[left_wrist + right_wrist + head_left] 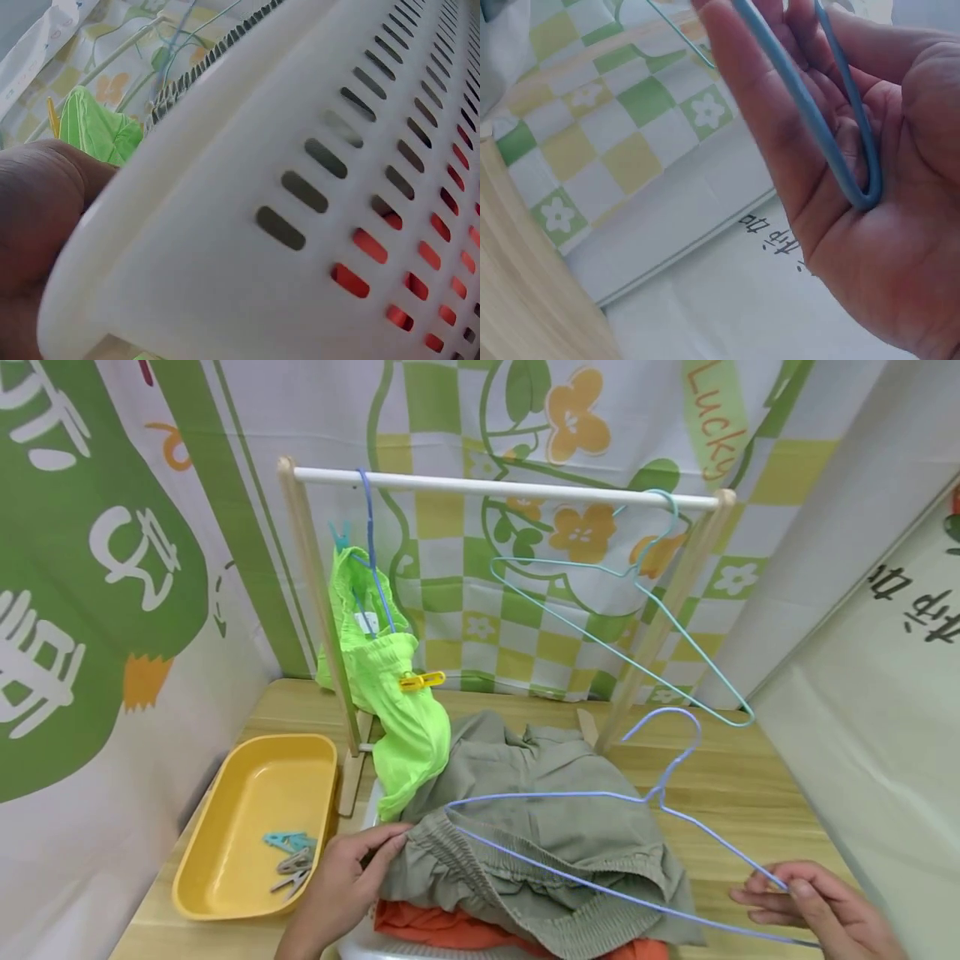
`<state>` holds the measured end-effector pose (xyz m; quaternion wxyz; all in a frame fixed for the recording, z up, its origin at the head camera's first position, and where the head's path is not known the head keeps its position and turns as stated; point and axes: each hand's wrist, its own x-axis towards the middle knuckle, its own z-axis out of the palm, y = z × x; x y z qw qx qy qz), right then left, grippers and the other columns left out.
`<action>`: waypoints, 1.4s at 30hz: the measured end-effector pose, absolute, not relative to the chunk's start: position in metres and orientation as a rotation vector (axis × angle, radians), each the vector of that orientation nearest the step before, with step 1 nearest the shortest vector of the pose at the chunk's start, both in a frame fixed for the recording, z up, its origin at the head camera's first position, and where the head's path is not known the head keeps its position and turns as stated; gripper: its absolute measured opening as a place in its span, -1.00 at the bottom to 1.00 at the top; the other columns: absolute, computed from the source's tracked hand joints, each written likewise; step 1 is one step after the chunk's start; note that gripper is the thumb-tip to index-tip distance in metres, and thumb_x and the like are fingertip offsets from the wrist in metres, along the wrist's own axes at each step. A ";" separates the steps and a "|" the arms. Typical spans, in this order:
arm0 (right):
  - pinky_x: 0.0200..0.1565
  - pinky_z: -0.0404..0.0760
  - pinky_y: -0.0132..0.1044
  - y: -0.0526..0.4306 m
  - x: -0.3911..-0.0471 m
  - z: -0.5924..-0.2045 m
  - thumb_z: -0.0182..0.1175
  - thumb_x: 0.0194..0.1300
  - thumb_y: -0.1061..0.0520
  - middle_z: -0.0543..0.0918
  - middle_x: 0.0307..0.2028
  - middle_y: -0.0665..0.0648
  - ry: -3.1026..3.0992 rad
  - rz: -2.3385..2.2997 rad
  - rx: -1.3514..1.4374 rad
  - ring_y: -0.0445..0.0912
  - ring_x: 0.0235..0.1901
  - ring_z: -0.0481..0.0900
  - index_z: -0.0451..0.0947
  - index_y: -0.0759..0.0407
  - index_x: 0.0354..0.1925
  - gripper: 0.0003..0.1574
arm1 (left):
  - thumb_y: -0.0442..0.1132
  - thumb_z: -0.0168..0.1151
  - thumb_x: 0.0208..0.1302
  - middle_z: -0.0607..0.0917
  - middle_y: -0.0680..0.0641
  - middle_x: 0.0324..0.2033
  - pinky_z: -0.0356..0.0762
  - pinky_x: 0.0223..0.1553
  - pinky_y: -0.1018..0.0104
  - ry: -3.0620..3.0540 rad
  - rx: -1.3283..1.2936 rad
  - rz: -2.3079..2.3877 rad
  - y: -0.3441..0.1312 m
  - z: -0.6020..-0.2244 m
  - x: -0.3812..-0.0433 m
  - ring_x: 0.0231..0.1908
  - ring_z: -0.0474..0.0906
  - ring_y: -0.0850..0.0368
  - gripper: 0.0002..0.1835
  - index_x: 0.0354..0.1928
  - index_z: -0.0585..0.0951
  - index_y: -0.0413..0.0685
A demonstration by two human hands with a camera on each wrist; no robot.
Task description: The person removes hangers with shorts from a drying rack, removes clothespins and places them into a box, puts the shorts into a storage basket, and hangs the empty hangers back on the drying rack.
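Right hand: at 4 o'clock from the olive-grey garment, thumb and fingers together on the end of a violet-blue hanger; the right wrist view shows the wire's bend against the palm.
Left hand: at 8 o'clock, thumb and fingers clamped on the elastic waistband's edge.
Olive-grey garment: at the clock's centre, 12 being the far side; it is spread over a white basket, waistband facing 6.
Hanger position: hook toward 1 o'clock, other end at the waistband opening's left; how far inside, I cannot tell.
Beneath: orange-red cloth shows at 6 to 7 o'clock.
Rack: stands at 12, white rail on wooden posts.
Closest obstruction: a neon green garment hangs at 10 to 11 from a dark blue hanger, its lower end overlapping the olive-grey fabric's left edge in the head view; yellow clip and teal clip on it.
Bare teal hanger: on the rail at 1 o'clock, above the violet-blue hook.
Yellow tray: at 9, with blue-green pegs and grey pegs.
Left wrist view: basket wall blocks most of the work.
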<state>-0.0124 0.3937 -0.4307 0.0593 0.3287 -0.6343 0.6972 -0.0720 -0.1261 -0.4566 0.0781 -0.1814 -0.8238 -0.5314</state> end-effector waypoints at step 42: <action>-0.14 0.73 -0.34 0.299 -0.125 -0.325 -0.23 0.65 0.37 0.67 -0.32 0.30 -2.026 1.708 0.729 -0.05 -0.26 0.79 0.38 0.40 0.00 -0.77 | -0.42 0.35 0.36 0.69 0.00 0.09 0.36 0.27 0.49 -2.329 -0.788 -1.178 -0.135 -0.479 -0.064 0.13 0.60 0.02 -0.69 0.11 0.70 -0.06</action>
